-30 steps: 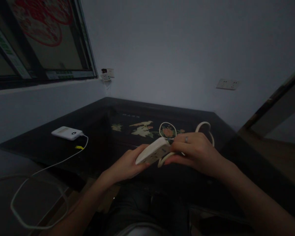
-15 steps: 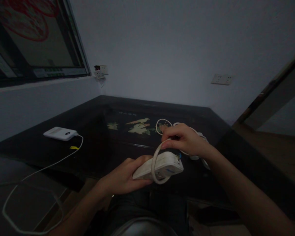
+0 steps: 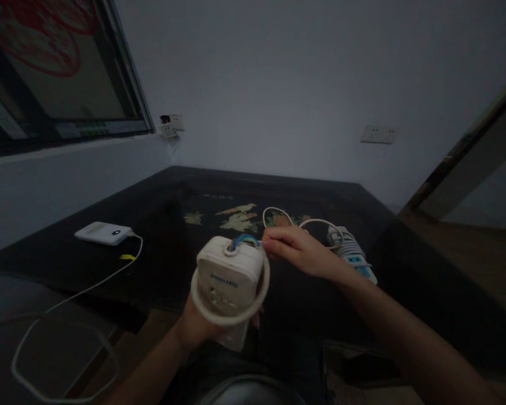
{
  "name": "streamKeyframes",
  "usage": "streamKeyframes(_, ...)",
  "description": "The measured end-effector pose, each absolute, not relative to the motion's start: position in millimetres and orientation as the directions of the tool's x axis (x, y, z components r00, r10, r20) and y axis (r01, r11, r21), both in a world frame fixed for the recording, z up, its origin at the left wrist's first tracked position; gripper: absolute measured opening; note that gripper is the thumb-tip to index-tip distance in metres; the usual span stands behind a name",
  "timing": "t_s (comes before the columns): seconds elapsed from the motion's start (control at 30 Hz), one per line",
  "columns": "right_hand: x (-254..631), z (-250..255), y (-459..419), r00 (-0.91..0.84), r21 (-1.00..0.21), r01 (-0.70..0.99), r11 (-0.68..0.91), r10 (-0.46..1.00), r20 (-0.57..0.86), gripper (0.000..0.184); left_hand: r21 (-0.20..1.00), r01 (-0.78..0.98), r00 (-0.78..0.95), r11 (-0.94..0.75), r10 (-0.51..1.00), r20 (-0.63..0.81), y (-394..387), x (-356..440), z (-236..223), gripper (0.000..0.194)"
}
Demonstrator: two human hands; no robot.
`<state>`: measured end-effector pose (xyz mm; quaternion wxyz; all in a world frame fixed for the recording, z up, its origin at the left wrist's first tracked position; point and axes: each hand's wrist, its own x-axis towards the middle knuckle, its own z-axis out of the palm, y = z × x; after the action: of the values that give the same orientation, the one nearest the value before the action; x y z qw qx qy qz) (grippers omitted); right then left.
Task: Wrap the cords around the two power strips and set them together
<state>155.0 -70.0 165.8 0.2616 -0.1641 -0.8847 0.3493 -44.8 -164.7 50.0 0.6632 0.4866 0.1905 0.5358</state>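
My left hand (image 3: 196, 326) is wrapped around a white Philips power strip (image 3: 227, 281) from below, its end tipped up toward me. Most of the left fingers are hidden behind the strip. A white power cord (image 3: 231, 320) loops around the strip's body. Bare coloured wires (image 3: 247, 240), blue and yellowish green, come out of a hole at the strip's end. My right hand (image 3: 301, 250) is closed in a pinch on the cord just right of those wires. From there the cord runs in loose curls over the dark table (image 3: 160, 197).
A second power strip (image 3: 354, 256), wound with its own cord, lies right of my right hand. On the left, a white power bank (image 3: 103, 233) trails a thin cable (image 3: 88, 292) over the table edge, near a yellow tag (image 3: 127, 257). Wall sockets (image 3: 379, 134) sit behind.
My left hand has turned the power strip, so its end and wires now face up toward me. My right hand has moved slightly left and down to the wire end, uncovering the second strip.
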Motion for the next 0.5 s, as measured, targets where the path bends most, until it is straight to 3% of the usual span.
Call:
streamKeyframes(0.1, 154, 160, -72, -0.785, -0.703, 0.184, 0.687, 0.533, 0.316, 0.032, 0.794, -0.591, 0.263, -0.143, 0.896, 0.358, -164, -38, 65, 0.044)
streamKeyframes(0.23, 157, 151, -70, -0.744, -0.662, 0.297, 0.688, 0.601, 0.291, 0.033, 0.760, -0.613, 0.080, -0.215, 0.940, 0.330, -162, -38, 87, 0.038)
streamKeyframes(0.5, 168, 135, -73, -0.696, -0.406, 0.581, 0.706, 0.689, 0.201, 0.028, 0.849, -0.520, -0.154, -0.089, 0.988, 0.010, -131, -69, 86, 0.044)
